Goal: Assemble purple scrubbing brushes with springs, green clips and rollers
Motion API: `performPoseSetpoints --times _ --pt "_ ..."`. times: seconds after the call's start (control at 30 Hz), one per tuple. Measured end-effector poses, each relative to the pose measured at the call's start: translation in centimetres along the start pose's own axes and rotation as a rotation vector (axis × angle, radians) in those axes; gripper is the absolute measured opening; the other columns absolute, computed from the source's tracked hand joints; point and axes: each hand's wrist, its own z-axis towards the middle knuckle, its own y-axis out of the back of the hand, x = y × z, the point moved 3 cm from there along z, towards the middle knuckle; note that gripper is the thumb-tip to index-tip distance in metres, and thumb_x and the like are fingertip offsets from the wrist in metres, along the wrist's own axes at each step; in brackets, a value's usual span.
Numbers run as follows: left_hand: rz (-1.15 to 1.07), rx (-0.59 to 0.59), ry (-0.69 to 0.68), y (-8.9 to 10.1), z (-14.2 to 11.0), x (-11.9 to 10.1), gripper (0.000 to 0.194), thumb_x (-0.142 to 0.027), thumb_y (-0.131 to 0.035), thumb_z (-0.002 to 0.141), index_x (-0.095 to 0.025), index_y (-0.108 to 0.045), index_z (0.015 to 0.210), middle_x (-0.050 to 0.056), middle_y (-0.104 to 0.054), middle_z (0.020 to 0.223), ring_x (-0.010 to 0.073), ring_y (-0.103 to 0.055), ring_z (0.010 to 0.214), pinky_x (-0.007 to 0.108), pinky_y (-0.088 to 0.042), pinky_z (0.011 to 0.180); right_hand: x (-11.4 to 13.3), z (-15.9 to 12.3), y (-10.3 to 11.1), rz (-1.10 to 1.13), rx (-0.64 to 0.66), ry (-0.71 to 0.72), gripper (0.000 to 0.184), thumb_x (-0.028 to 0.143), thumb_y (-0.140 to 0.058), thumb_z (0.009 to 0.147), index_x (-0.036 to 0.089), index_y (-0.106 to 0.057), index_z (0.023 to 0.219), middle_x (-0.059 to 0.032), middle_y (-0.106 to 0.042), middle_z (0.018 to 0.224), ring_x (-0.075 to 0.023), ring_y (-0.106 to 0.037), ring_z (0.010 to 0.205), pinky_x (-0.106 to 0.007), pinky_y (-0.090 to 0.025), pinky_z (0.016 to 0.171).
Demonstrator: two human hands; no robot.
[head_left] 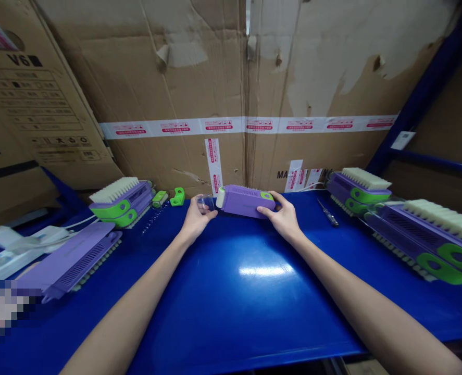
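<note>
A purple brush point(243, 201) with a green end lies level over the blue table, bristles along its far side. My right hand point(283, 214) is closed on its green end, thumb on the near face. A pale, whitish piece point(220, 198) forms the brush's left end. Just left of that, my left hand point(197, 217) grips a clear plastic piece point(204, 202) between thumb and fingers; a small gap seems to separate it from the brush. A loose green part point(177, 197) and a small green-and-pale block point(160, 199) sit left of my left hand.
Stacked purple-and-green brushes point(123, 202) stand at left, beside a purple brush point(69, 258) and a white power strip point(27, 250). More brushes point(358, 191) and a larger brush pair point(422, 237) are at right, near a screwdriver point(328, 212). Cardboard point(191, 94) walls the back.
</note>
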Motion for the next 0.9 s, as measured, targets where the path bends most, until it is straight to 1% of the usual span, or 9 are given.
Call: performPoseSetpoints --times 0.07,0.17,0.3,0.4,0.53,0.73,0.9 --pt "0.014 -0.024 0.005 0.1 0.2 0.3 0.057 -0.016 -0.074 0.059 -0.015 -0.044 0.107 -0.001 -0.05 0.079 0.012 -0.055 0.07 0.033 -0.048 0.074 0.1 -0.1 -0.1 0.02 0.021 -0.006 0.05 0.033 -0.075 0.064 0.018 -0.061 0.11 -0.0063 -0.066 0.108 -0.0218 -0.064 0.095 -0.035 -0.051 0.088" --pt "-0.063 0.037 0.01 -0.4 0.5 0.6 0.054 -0.017 -0.074 0.058 -0.015 -0.041 0.1 0.0 -0.054 0.078 0.0146 -0.058 0.073 0.033 -0.048 0.073 0.0 -0.1 -0.2 0.011 0.039 -0.015 0.052 0.033 -0.076 0.062 0.019 -0.061 0.11 -0.0059 -0.067 0.109 -0.0218 -0.065 0.093 -0.035 -0.051 0.087" --pt "-0.125 0.131 -0.041 -1.1 0.3 0.5 0.058 -0.015 -0.071 0.058 -0.017 -0.035 0.103 0.002 -0.057 0.083 0.0168 -0.06 0.08 0.034 -0.048 0.076 -0.5 0.0 -0.3 -0.011 0.055 -0.028 0.055 0.035 -0.076 0.062 0.02 -0.06 0.112 -0.0059 -0.067 0.11 -0.0223 -0.065 0.094 -0.036 -0.052 0.087" --pt "-0.114 0.174 -0.068 -1.3 -0.1 0.3 0.064 -0.01 -0.067 0.056 -0.017 -0.032 0.11 0.001 -0.055 0.086 0.0165 -0.059 0.084 0.036 -0.046 0.082 -0.7 0.0 -0.2 -0.03 0.051 -0.027 0.055 0.035 -0.077 0.062 0.02 -0.06 0.112 -0.0062 -0.067 0.11 -0.0228 -0.065 0.094 -0.037 -0.052 0.086" --pt "-0.105 0.241 -0.087 -1.5 -0.4 0.1 0.068 -0.008 -0.061 0.058 -0.019 -0.027 0.115 0.0 -0.052 0.088 0.0149 -0.057 0.085 0.035 -0.046 0.082 -0.6 0.0 -0.2 -0.057 0.074 -0.007 0.054 0.034 -0.076 0.062 0.019 -0.061 0.112 -0.0061 -0.067 0.11 -0.0228 -0.064 0.096 -0.038 -0.05 0.09" --pt "-0.124 0.233 -0.15 -1.6 -0.7 -0.4 0.066 -0.008 -0.06 0.058 -0.023 -0.027 0.113 0.001 -0.053 0.095 0.0134 -0.055 0.092 0.034 -0.044 0.087 -0.6 0.0 -0.2 -0.078 0.101 -0.003 0.054 0.034 -0.075 0.064 0.019 -0.061 0.113 -0.0063 -0.067 0.112 -0.0229 -0.063 0.099 -0.038 -0.049 0.092" --pt "-0.156 0.303 -0.141 -1.7 -0.9 -0.6 0.063 -0.008 -0.059 0.06 -0.023 -0.032 0.115 0.005 -0.055 0.109 0.0148 -0.056 0.101 0.036 -0.042 0.094 -0.9 0.1 0.0 -0.121 0.099 0.003 0.055 0.033 -0.076 0.064 0.019 -0.061 0.115 -0.007 -0.066 0.113 -0.0234 -0.063 0.101 -0.04 -0.047 0.094"
